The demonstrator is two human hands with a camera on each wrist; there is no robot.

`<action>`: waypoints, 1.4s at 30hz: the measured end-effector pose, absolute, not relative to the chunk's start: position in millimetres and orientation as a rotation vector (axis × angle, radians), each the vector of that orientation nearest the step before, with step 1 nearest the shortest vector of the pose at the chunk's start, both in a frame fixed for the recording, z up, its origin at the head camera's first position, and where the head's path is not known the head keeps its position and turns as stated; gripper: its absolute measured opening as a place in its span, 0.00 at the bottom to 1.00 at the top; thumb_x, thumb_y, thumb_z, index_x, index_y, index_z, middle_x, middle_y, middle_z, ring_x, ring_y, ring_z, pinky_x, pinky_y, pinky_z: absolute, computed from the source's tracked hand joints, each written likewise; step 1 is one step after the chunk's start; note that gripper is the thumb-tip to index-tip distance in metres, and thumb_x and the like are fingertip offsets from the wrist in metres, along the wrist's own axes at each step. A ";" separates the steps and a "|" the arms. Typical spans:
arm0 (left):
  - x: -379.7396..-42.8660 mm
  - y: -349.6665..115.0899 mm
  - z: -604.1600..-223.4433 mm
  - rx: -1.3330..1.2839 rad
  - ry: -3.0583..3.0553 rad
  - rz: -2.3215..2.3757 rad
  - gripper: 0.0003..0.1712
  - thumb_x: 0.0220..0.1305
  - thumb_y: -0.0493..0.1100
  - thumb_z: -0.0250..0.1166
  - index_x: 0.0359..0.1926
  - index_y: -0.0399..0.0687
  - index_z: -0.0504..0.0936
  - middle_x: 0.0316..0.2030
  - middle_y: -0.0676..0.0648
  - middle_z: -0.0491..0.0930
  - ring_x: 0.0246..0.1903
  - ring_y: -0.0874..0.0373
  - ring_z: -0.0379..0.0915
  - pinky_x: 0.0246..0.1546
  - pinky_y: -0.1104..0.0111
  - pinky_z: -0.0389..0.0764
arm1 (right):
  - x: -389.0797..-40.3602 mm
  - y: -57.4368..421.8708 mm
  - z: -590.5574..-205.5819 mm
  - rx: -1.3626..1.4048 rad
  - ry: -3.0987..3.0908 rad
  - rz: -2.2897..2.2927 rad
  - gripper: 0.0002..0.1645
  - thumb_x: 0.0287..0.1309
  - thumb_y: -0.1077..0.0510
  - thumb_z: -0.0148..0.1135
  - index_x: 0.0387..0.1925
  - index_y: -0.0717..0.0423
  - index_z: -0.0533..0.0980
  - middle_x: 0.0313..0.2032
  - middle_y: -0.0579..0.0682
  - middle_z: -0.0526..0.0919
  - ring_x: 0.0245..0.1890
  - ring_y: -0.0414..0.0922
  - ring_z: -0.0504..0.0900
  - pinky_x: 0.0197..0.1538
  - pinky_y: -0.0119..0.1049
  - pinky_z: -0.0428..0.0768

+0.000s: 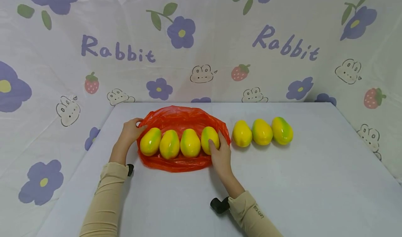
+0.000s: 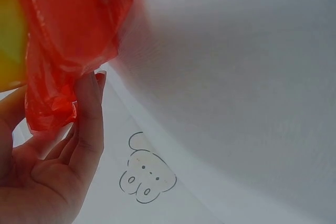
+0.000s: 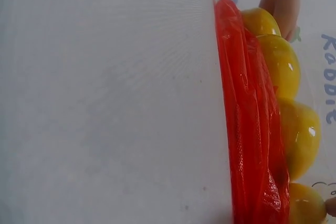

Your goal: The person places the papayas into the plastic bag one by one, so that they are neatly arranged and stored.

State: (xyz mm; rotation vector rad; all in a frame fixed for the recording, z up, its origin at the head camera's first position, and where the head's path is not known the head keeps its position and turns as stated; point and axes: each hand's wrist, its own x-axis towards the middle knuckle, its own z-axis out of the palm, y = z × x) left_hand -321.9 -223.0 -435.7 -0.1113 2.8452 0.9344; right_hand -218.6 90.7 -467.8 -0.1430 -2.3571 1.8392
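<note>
A red plastic bag (image 1: 179,164) lies spread wide on the table, with several yellow-green mangoes in a row on it. At its left rim, my left hand (image 1: 128,133) pinches the plastic between thumb and fingers; the left wrist view shows the bunched red film (image 2: 52,108) in those fingers. My right hand (image 1: 222,157) holds the rightmost mango (image 1: 208,135) of the row, thumb on its front and fingers along its right side. In the right wrist view the bag's near edge (image 3: 247,129) stands up beside the mangoes, and only a fingertip shows.
Three more mangoes (image 1: 262,132) stand side by side on the white table (image 1: 301,188), just right of the bag. Behind the table hangs a white cloth (image 1: 220,31) printed with flowers, rabbits and strawberries. Each wrist carries a small black camera mount (image 1: 220,205).
</note>
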 end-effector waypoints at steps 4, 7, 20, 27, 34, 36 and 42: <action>-320.7 -222.8 -435.3 -0.104 2.851 0.933 0.30 0.72 0.47 0.53 0.70 0.36 0.62 0.61 0.30 0.70 0.54 0.39 0.72 0.59 0.51 0.78 | -218.4 90.6 -467.6 -0.147 -2.362 1.840 0.40 0.68 0.51 0.56 0.73 0.63 0.55 0.72 0.58 0.62 0.71 0.55 0.63 0.74 0.53 0.61; -319.9 -222.4 -435.6 -0.083 2.872 0.918 0.30 0.72 0.46 0.53 0.69 0.36 0.63 0.60 0.30 0.71 0.54 0.39 0.73 0.58 0.51 0.78 | -218.9 90.7 -467.5 -0.162 -2.369 1.840 0.42 0.66 0.50 0.58 0.74 0.61 0.55 0.72 0.57 0.62 0.71 0.54 0.63 0.73 0.53 0.62; -319.2 -222.7 -434.9 -0.087 2.867 0.909 0.30 0.72 0.47 0.52 0.70 0.36 0.62 0.61 0.30 0.71 0.54 0.40 0.73 0.58 0.51 0.78 | -219.6 94.5 -457.9 -0.154 -2.374 1.829 0.45 0.61 0.49 0.64 0.74 0.57 0.56 0.73 0.55 0.62 0.73 0.53 0.60 0.74 0.51 0.62; -318.2 -222.8 -433.6 -0.094 2.865 0.908 0.31 0.73 0.47 0.52 0.70 0.35 0.62 0.62 0.30 0.70 0.53 0.40 0.72 0.58 0.51 0.78 | -224.7 103.6 -451.4 -0.100 -2.329 1.835 0.46 0.61 0.47 0.64 0.74 0.56 0.56 0.73 0.54 0.62 0.74 0.50 0.59 0.73 0.50 0.63; -316.4 -222.1 -431.0 -0.100 2.852 0.915 0.31 0.73 0.47 0.52 0.70 0.36 0.61 0.62 0.30 0.70 0.53 0.40 0.72 0.59 0.51 0.78 | -230.7 123.0 -443.3 -0.109 -2.312 1.887 0.46 0.62 0.45 0.63 0.75 0.51 0.54 0.75 0.49 0.56 0.77 0.49 0.52 0.74 0.47 0.61; -316.5 -221.9 -430.3 -0.098 2.850 0.916 0.31 0.73 0.47 0.52 0.70 0.36 0.61 0.62 0.30 0.69 0.54 0.40 0.72 0.59 0.51 0.78 | -232.7 129.7 -441.1 -0.109 -2.295 1.878 0.46 0.61 0.46 0.64 0.75 0.51 0.55 0.75 0.49 0.57 0.77 0.50 0.53 0.73 0.48 0.62; -317.7 -222.0 -429.8 -0.095 2.850 0.916 0.31 0.73 0.48 0.52 0.70 0.36 0.61 0.60 0.30 0.70 0.51 0.41 0.72 0.57 0.53 0.80 | -238.7 153.5 -435.8 -0.151 -2.287 1.838 0.46 0.61 0.45 0.63 0.75 0.49 0.55 0.75 0.47 0.56 0.77 0.49 0.53 0.75 0.45 0.61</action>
